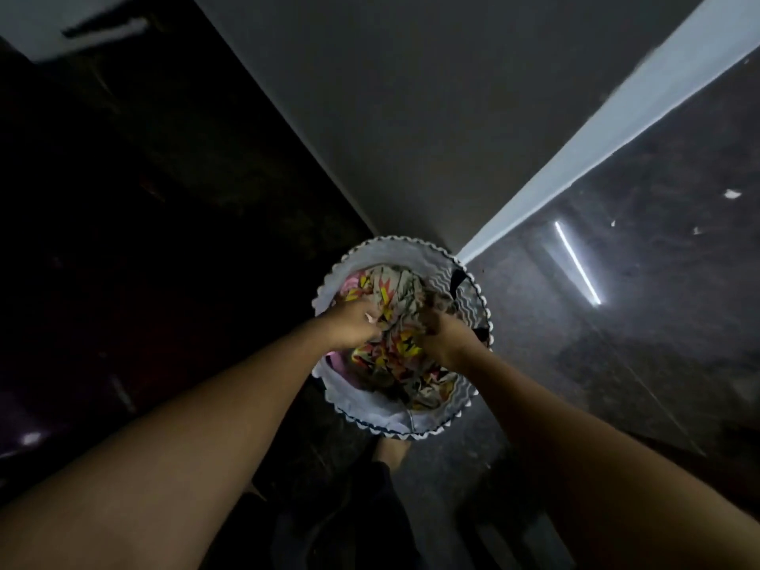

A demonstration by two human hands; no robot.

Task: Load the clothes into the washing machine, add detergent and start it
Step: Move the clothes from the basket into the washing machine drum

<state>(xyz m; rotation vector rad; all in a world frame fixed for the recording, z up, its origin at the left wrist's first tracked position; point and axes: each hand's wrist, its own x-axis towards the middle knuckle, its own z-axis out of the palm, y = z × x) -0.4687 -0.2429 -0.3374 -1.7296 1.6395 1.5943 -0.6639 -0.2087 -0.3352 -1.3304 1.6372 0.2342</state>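
— Where are the clothes sitting right now?

— They are lying bundled in the white basket [415, 245] with the scalloped rim, which is standing on the dark glossy floor [617, 343] below me. I am not seeing any washing machine from here.

— And what are your hands doing?

— Both are reaching down into the basket. My left hand [349, 327] is gripping the patterned cloth [397, 292] on its left side, and my right hand [446, 340] is bunching the same cloth on the right. The fingertips are sinking into the folds, so I am not seeing them fully.

— How is it going to handle?

— I am expecting it to be soft, limp and light, sagging wherever I am not holding it. I am judging that a deep handful from each side is working better than an edge, since loose ends are likely to trail and the pink piece [348, 283] underneath may be slipping out.
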